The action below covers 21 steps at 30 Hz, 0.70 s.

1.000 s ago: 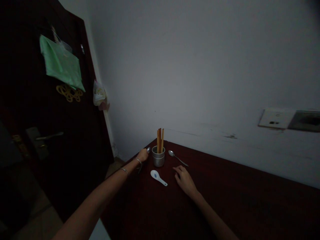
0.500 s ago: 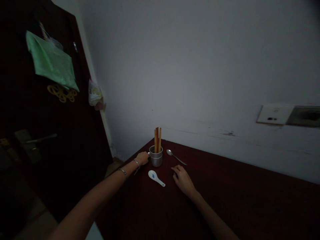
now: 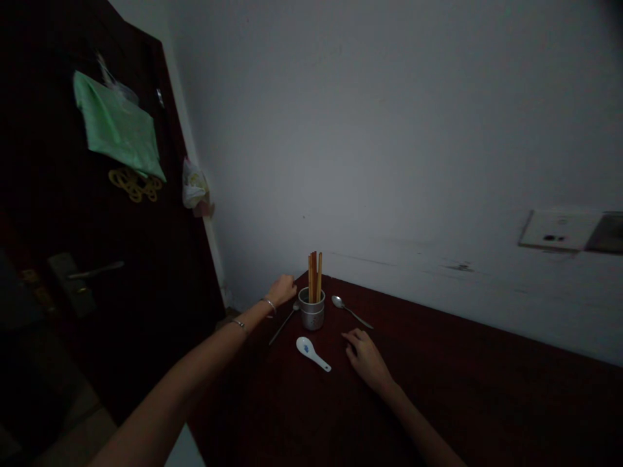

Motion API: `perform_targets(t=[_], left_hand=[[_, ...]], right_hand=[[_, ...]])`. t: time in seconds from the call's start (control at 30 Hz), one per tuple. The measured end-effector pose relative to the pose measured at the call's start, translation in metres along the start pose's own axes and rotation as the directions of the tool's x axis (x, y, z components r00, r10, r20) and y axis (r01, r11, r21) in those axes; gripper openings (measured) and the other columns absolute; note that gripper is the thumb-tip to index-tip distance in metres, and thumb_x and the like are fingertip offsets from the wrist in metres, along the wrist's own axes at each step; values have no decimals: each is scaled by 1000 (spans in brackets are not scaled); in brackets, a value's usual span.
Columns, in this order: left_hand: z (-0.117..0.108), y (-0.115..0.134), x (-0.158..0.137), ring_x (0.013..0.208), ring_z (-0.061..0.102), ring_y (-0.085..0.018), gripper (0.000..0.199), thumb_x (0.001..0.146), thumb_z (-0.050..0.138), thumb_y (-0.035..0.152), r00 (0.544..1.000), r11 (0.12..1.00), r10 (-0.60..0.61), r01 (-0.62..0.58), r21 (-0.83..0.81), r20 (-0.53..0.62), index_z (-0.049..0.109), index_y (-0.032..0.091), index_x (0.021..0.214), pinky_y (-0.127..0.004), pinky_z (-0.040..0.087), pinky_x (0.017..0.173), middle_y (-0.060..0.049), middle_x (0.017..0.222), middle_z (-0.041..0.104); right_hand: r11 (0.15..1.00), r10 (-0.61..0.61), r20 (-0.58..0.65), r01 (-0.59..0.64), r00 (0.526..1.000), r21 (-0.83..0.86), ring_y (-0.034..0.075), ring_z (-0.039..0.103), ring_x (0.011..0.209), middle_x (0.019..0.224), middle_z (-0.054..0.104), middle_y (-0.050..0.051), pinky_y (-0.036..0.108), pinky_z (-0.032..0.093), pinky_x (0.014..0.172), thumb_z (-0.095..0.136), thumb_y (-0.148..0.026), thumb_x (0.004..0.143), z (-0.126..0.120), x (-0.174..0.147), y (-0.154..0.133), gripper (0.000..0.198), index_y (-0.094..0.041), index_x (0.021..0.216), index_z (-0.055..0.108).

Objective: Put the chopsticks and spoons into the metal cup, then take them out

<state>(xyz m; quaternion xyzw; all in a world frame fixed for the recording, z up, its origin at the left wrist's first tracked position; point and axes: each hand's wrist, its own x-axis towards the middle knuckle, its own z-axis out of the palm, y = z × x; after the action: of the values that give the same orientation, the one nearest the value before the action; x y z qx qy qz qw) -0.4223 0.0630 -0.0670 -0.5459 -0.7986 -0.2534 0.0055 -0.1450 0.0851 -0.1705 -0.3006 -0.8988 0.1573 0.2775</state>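
My left hand (image 3: 282, 289) hangs loosely curled at the far corner of the desk (image 3: 438, 389), just left of the metal cup (image 3: 311, 314). Its fingers are folded in, but I see nothing between them, and whether they touch the cup I cannot tell in this dim light. Directly below that hand lies a steel spoon (image 3: 283, 323), a thin grey line set slantwise on the dark red top, its bowl end up against the cup's left side and its handle pointing back toward me.

The cup is small, dull silver and upright, with a bundle of wooden chopsticks (image 3: 314, 276) standing in it — orange-brown, nearly vertical, rising well above the rim.

My right hand (image 3: 366, 353) rests flat on the desk, fingers spread and relaxed, holding nothing. Between it and the cup lies a white ceramic spoon (image 3: 312, 351) with a blue mark in its bowl, handle aimed toward the right hand. A second steel spoon (image 3: 350, 311) lies right of the cup, near the wall (image 3: 389, 130).

On the left — off the desk — stands a dark door (image 3: 73, 259) with a green cloth (image 3: 117, 126) hanging on it and a lever handle (image 3: 95, 270) lower down.
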Motion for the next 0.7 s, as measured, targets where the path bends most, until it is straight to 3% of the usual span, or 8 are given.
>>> perform_targets(t=[0.07,0.13,0.23,0.3,0.4,0.53,0.7], left_hand=[[-9,9,14,93,55,-24,21,73,50,22,993,972,-76,53,-230,-92,63,11,85,-31,39,81,-16,93,62],[-13,19,25,89,56,-20,27,73,50,21,986,909,-128,74,-411,-104,60,9,95,-28,41,78,-13,94,63],[-10,30,32,80,59,-17,45,73,54,24,992,844,-125,97,-528,-17,49,6,113,-25,44,70,-13,94,63],[-4,34,32,80,60,-17,55,70,59,26,989,743,-116,144,-654,86,44,5,118,-25,45,68,-14,95,63],[7,36,30,79,60,-17,49,67,63,25,977,587,-61,201,-784,205,51,7,111,-26,46,70,-13,94,63],[17,33,30,73,61,-17,29,63,68,26,974,525,-23,205,-826,227,62,7,85,-28,46,71,-10,82,65],[22,28,35,68,61,-16,25,62,69,27,975,496,-33,207,-843,220,63,7,77,-29,47,68,-9,77,66]], right_hand=[[1000,9,4,-9,1000,4,21,50,95,100,57,9,30,38,87,39,-12,77,0,0,0,38,-17,108,59],[1000,12,6,-12,1000,10,21,50,95,99,57,10,30,38,87,38,-12,77,-2,0,-2,37,-16,107,60],[1000,7,7,-7,1000,21,20,51,94,98,57,10,30,38,86,38,-13,77,-7,0,-6,36,-15,105,61],[1000,4,4,-4,1000,26,20,51,94,98,57,10,30,39,86,38,-13,77,-8,0,-7,36,-16,105,61],[1000,7,1,-7,1000,27,20,51,95,99,57,10,30,38,87,39,-13,77,-8,-1,-7,35,-16,105,61],[1000,2,-3,-2,1000,27,20,51,96,99,57,10,30,37,88,38,-13,78,-6,0,-6,36,-15,105,61],[1000,10,7,-10,1000,29,19,50,95,98,57,10,29,37,88,39,-12,77,-7,0,-6,36,-14,105,61]])
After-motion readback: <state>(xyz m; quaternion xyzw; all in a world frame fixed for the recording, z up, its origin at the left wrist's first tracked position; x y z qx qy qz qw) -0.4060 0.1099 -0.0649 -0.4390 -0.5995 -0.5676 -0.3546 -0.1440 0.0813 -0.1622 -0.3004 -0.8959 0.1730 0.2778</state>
